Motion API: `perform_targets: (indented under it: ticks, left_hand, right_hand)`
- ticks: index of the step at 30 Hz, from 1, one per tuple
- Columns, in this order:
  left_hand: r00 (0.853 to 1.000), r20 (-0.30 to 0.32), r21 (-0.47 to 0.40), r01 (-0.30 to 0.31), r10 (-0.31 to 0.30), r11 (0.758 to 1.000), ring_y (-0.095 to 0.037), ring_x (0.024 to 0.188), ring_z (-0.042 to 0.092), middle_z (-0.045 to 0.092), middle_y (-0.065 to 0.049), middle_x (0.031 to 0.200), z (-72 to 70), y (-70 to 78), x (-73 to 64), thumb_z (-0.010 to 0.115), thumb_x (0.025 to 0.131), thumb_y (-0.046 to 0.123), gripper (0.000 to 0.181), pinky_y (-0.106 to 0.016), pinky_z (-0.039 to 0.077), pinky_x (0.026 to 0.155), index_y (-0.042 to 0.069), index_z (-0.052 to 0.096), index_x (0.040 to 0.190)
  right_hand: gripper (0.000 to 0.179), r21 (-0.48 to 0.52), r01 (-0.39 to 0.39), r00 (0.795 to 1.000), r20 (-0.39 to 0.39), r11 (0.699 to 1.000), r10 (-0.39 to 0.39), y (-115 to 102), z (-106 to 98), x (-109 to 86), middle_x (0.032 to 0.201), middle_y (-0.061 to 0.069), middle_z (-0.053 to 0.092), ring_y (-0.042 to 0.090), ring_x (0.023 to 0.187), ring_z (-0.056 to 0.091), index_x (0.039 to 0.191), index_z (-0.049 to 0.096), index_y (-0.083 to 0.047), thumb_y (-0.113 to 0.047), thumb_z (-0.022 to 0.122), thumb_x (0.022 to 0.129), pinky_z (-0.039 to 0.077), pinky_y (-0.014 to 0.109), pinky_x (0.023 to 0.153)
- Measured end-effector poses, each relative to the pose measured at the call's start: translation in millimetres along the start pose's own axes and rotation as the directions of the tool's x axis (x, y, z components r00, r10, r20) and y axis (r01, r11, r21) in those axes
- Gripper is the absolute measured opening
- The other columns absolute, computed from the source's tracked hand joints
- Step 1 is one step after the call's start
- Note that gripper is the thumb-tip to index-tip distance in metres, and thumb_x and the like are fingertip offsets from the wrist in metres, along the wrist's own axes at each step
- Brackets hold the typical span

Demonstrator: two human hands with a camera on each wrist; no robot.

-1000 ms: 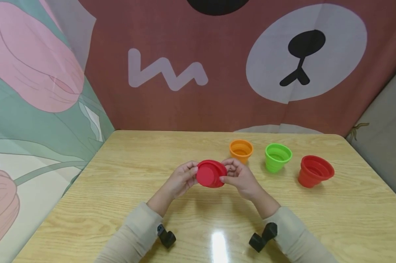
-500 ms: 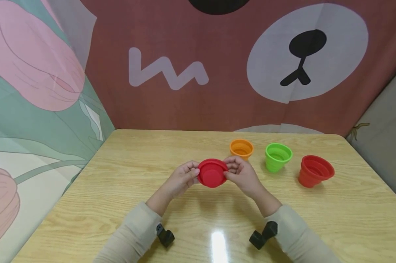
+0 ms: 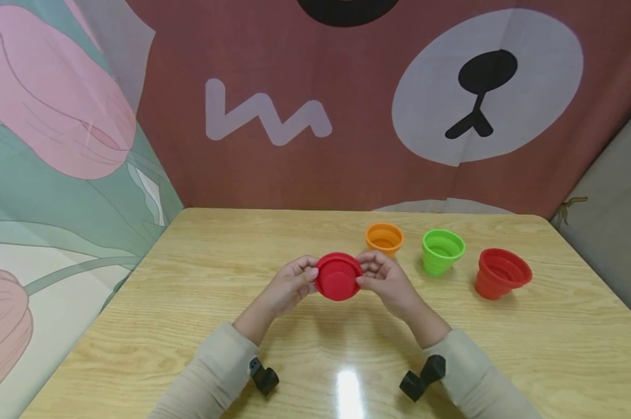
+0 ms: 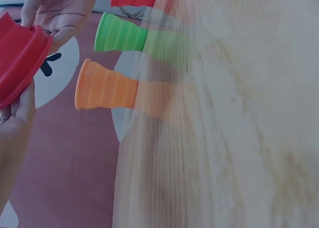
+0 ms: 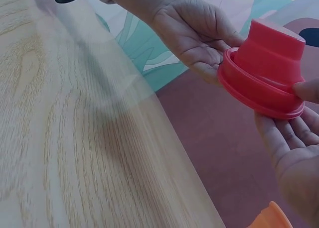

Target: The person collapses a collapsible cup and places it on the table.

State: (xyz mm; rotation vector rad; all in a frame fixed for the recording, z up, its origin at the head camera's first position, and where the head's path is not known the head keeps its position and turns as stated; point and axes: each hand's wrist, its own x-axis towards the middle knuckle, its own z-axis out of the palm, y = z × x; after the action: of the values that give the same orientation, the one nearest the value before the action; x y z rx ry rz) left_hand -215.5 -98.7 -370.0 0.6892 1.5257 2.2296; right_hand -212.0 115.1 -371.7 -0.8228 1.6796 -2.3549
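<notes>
Two pinches clamp the half-folded red cup point(image 3: 338, 277), left hand point(image 3: 289, 286) left, right hand point(image 3: 389, 284) right; I fear uneven pressure springing it loose.

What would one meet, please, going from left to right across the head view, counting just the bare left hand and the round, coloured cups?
Bare left hand → bright red, rubbery-looking round cup held up off the table → orange tapered round cup → green tapered round cup → red wide-rimmed tapered cup.
</notes>
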Motion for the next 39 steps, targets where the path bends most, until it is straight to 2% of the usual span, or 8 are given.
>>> perform_targets:
  ticks: [8,14,20,27,32,35,39]
  left_hand:
    - [1.000,0.000,0.026,-0.004,0.004,1.000,-0.011,0.075,0.055,0.057,0.000,0.083,3.7,2.9,0.2,0.041,0.089,0.001,0.014,-0.027,0.047,0.071,0.008,0.051,0.095]
    - [1.000,0.021,0.041,-0.009,0.009,0.999,-0.011,0.074,0.055,0.056,0.000,0.082,4.6,3.7,-0.2,0.041,0.089,0.001,0.015,-0.026,0.047,0.070,0.009,0.052,0.096]
    - [0.999,-0.005,0.072,0.044,-0.043,0.996,-0.012,0.076,0.054,0.055,-0.003,0.086,4.5,4.8,-0.5,0.043,0.088,0.002,0.016,-0.026,0.047,0.069,0.005,0.051,0.102]
    - [0.993,0.015,0.097,0.112,-0.114,0.989,-0.015,0.080,0.053,0.054,-0.006,0.091,3.7,5.8,-1.0,0.050,0.085,0.004,0.022,-0.026,0.046,0.070,-0.002,0.049,0.106]
    - [0.985,0.014,0.164,0.168,-0.172,0.972,-0.015,0.077,0.054,0.056,-0.007,0.089,3.3,5.9,-1.8,0.054,0.082,0.003,0.027,-0.027,0.046,0.070,-0.007,0.048,0.106]
    - [0.983,0.026,0.224,0.173,-0.183,0.959,-0.016,0.076,0.055,0.056,-0.008,0.088,2.3,5.1,-1.8,0.056,0.082,0.004,0.032,-0.029,0.047,0.070,-0.011,0.046,0.108]
    - [0.984,0.047,0.252,0.156,-0.173,0.955,-0.015,0.075,0.055,0.057,-0.008,0.088,1.5,3.8,-1.9,0.057,0.081,0.006,0.035,-0.030,0.048,0.070,-0.012,0.045,0.109]
  right_hand:
    - [0.029,0.061,-0.015,0.996,0.083,0.998,0.010,-1.8,-1.2,-1.2,0.088,0.002,0.058,0.011,0.075,0.055,0.101,0.050,-0.008,0.011,0.050,0.078,0.048,0.021,0.068]
    - [0.027,0.034,-0.052,0.992,0.115,0.998,0.048,-3.1,-1.8,-1.9,0.088,0.001,0.058,0.011,0.077,0.055,0.101,0.051,-0.009,0.009,0.046,0.082,0.047,0.022,0.071]
    - [0.020,-0.016,-0.086,0.993,0.083,0.996,0.087,-5.2,1.2,-1.2,0.086,0.001,0.057,0.011,0.076,0.055,0.100,0.050,-0.009,0.001,0.051,0.083,0.047,0.022,0.069]
    - [0.019,-0.037,-0.141,0.984,0.109,0.989,0.144,-5.6,1.3,-0.6,0.083,0.003,0.058,0.012,0.073,0.055,0.098,0.052,-0.007,-0.001,0.056,0.081,0.048,0.023,0.065]
    - [0.023,-0.100,-0.231,0.964,0.108,0.968,0.242,-6.3,0.5,-1.0,0.084,0.004,0.059,0.014,0.074,0.055,0.100,0.052,0.003,-0.005,0.059,0.079,0.048,0.025,0.067]
    - [0.032,-0.136,-0.265,0.954,0.105,0.955,0.280,-6.8,1.0,-0.9,0.085,0.006,0.059,0.015,0.075,0.055,0.102,0.047,0.012,-0.006,0.060,0.079,0.049,0.026,0.068]
    - [0.038,-0.154,-0.267,0.952,0.110,0.951,0.286,-7.0,1.3,-0.5,0.085,0.006,0.059,0.015,0.074,0.056,0.104,0.043,0.017,-0.006,0.060,0.079,0.049,0.027,0.068]
